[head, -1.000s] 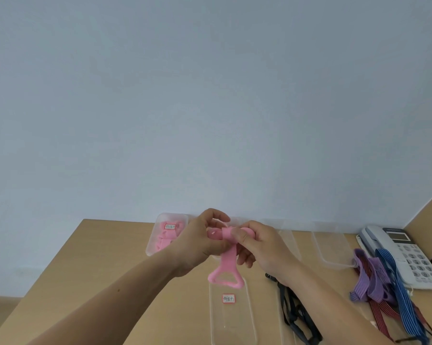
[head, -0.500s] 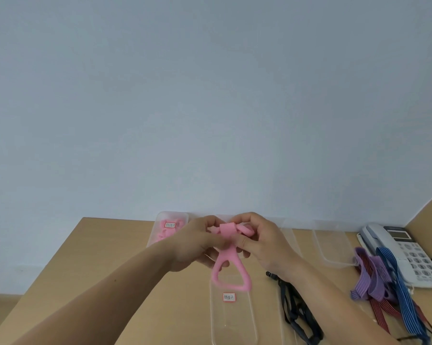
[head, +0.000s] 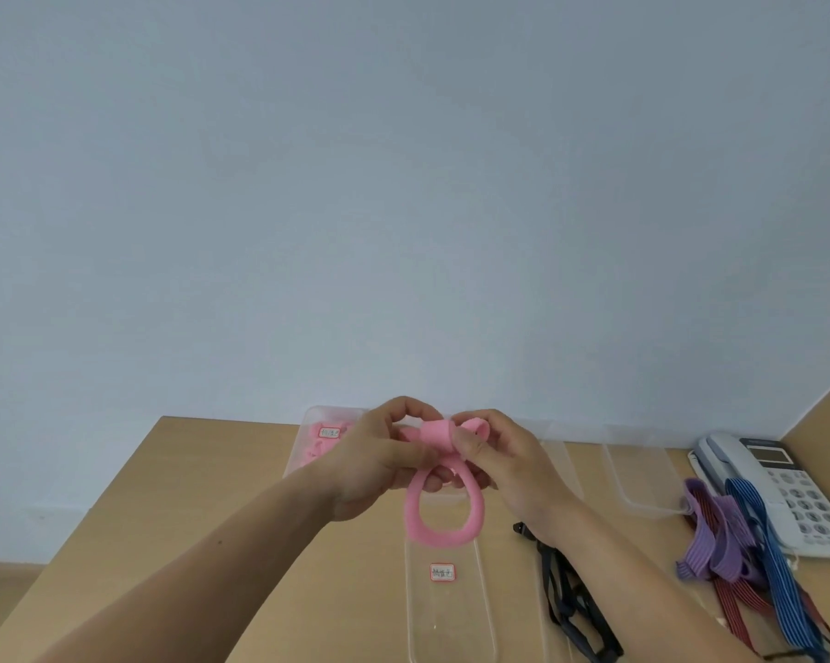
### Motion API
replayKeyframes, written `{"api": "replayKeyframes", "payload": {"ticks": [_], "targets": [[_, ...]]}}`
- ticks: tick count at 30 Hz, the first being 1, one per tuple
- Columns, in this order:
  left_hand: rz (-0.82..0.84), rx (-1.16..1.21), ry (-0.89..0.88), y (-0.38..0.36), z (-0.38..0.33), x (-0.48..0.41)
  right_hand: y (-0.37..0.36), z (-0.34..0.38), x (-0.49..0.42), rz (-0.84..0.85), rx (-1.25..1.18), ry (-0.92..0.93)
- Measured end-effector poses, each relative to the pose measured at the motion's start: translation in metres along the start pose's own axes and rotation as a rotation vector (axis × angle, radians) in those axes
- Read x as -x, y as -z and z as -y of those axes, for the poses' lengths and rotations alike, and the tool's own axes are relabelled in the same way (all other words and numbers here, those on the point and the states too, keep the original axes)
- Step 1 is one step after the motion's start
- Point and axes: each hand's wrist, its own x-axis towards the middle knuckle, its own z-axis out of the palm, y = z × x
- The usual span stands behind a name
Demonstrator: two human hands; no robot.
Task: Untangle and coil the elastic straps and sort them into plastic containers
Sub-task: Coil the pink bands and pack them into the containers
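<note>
Both hands hold a pink elastic strap [head: 444, 519] in the air above the wooden table [head: 212, 495]. My left hand [head: 379, 464] pinches the wrapped part of the strap from the left. My right hand [head: 503, 466] grips the same wrapped part from the right, thumb on the pink band. A round loop of the strap hangs below the hands. Under it lies a clear plastic container [head: 451, 610] with a small label. Another clear container [head: 315, 440] at the back left holds pink straps.
Black straps [head: 570, 610] lie right of the labelled container. A further clear container [head: 642, 476] sits at the back right. Purple, dark red and blue striped straps [head: 747, 557] lie in a pile by a white desk phone [head: 781, 485]. A pale wall rises behind the table.
The hands have turned the strap further around itself. The hanging loop has widened from a narrow tail into a round ring, and the hands sit slightly higher.
</note>
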Motion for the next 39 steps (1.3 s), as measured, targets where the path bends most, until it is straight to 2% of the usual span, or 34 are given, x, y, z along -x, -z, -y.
{"api": "replayKeyframes", "payload": {"ticks": [8, 13, 21, 24, 27, 34, 39], "targets": [[-0.038, -0.208, -0.132, -0.007, 0.009, 0.001, 0.0, 0.002, 0.001, -0.053, 0.189, -0.053], [-0.046, -0.298, -0.087, -0.007, 0.009, 0.002, 0.004, -0.001, 0.0, -0.078, 0.204, -0.013], [-0.002, -0.19, 0.104, -0.003, 0.002, 0.005, 0.0, -0.005, 0.001, -0.058, 0.159, 0.051], [0.037, -0.084, 0.146, -0.003, -0.002, 0.006, 0.004, -0.007, 0.003, -0.007, 0.108, 0.056], [0.042, -0.067, 0.159, -0.002, -0.002, 0.005, 0.005, -0.011, 0.003, 0.003, 0.168, 0.061], [-0.072, -0.155, 0.011, -0.004, 0.004, 0.002, 0.007, -0.009, 0.002, 0.006, 0.11, -0.008], [-0.117, -0.338, -0.133, -0.007, 0.008, -0.001, 0.007, -0.007, -0.003, -0.048, 0.109, -0.09]]}}
